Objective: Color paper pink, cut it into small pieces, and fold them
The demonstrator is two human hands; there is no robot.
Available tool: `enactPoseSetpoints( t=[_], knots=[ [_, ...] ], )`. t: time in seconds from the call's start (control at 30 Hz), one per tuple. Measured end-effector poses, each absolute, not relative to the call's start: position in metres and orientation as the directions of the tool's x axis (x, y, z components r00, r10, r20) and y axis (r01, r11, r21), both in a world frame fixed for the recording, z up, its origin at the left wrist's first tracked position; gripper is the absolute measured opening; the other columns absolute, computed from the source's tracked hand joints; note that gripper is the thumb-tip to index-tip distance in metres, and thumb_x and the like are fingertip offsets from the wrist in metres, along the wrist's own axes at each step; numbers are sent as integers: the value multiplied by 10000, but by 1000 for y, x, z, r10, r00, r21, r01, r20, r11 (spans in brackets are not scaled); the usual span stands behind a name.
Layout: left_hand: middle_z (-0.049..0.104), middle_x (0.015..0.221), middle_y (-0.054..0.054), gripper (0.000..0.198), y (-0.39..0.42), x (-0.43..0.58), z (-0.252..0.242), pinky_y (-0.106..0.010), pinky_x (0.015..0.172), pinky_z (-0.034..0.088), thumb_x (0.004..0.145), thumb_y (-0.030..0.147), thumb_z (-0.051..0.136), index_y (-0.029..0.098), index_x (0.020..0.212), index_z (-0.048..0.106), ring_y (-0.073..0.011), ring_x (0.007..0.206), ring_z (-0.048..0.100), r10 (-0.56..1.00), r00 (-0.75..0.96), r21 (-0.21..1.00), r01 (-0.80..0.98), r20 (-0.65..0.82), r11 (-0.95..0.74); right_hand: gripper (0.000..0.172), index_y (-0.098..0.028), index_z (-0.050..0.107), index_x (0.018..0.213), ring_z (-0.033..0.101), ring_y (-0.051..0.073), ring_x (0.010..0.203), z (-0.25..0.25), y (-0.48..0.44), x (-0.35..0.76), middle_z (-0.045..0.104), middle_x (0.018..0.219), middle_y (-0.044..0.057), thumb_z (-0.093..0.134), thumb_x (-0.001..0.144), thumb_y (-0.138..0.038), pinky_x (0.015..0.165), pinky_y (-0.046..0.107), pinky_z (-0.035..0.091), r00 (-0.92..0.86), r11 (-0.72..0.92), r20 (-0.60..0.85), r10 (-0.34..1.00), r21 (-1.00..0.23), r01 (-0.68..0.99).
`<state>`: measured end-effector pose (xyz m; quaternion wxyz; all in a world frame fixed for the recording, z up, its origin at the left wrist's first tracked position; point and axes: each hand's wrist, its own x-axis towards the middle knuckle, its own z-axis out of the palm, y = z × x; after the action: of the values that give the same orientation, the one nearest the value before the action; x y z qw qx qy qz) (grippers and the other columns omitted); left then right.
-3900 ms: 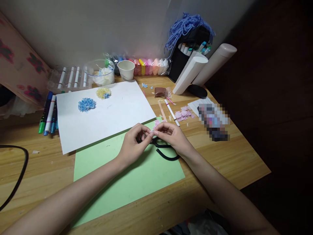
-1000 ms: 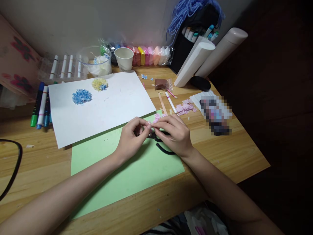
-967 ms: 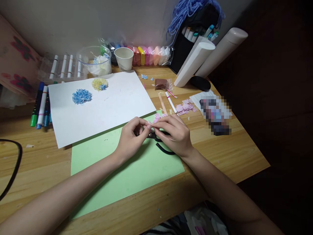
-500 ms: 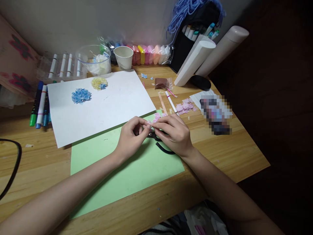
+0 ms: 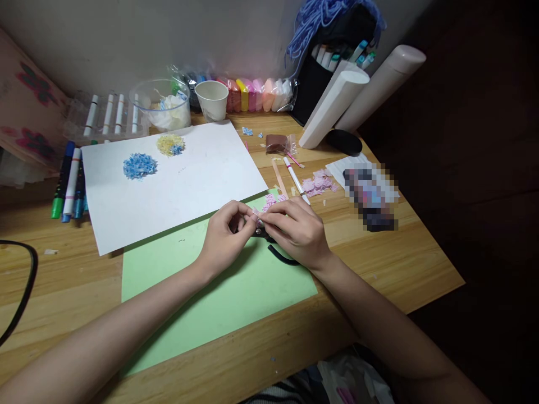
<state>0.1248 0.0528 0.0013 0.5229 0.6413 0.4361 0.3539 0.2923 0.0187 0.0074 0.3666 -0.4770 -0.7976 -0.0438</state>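
Observation:
My left hand (image 5: pixel 225 235) and my right hand (image 5: pixel 301 230) meet fingertip to fingertip over the green sheet (image 5: pixel 202 303). Between them is a small pink paper piece (image 5: pixel 256 213), pinched by both. Black-handled scissors (image 5: pixel 283 256) lie under my hands, partly covered by them. Just behind my fingertips are pink paper bits (image 5: pixel 272 201). A white sheet (image 5: pixel 197 185) overlaps the green one and bears a blue paper cluster (image 5: pixel 140 166) and a yellow cluster (image 5: pixel 169 144) with some blue.
Pink scraps (image 5: pixel 319 183), a white marker (image 5: pixel 296 178) and a brown packet (image 5: pixel 278 144) lie behind my right hand. A paper cup (image 5: pixel 212 102), clear bowl (image 5: pixel 164 112) and white bottle (image 5: pixel 337 106) stand at the back. Markers (image 5: pixel 71 179) are at left.
My fingertips have shifted very slightly around the pink piece, and a little more of it shows. The view has moved slightly; everything else stays in place.

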Motion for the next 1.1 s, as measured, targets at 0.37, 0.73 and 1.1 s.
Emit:
enactPoseSetpoints(
  t=[0.37, 0.73, 1.1],
  knots=[
    [502, 611, 23, 95, 53, 125, 2, -238, 511, 342, 832, 253, 586, 181, 770, 580, -95, 531, 423, 934, 357, 973, 203, 29, -108, 83, -200, 681, 864, 613, 173, 799, 14, 18, 286, 674, 824, 45, 619, 829, -156, 741, 334, 517, -127, 465, 522, 843, -590, 660],
    [615, 710, -25, 136, 52, 125, 4, -264, 579, 445, 850, 292, 576, 172, 791, 601, -133, 632, 571, 930, 367, 982, 183, -25, -46, 81, -200, 686, 837, 622, 160, 756, 12, 18, 285, 673, 791, 36, 622, 830, -151, 695, 308, 524, -75, 436, 506, 859, -648, 625],
    [607, 694, -23, 128, 52, 126, 3, -267, 570, 440, 834, 283, 582, 169, 778, 591, -137, 623, 568, 933, 358, 983, 179, -37, -30, 94, -177, 682, 868, 614, 185, 773, 11, 16, 286, 691, 809, 67, 609, 833, -129, 736, 328, 526, -225, 510, 599, 769, -361, 781]
  ],
)
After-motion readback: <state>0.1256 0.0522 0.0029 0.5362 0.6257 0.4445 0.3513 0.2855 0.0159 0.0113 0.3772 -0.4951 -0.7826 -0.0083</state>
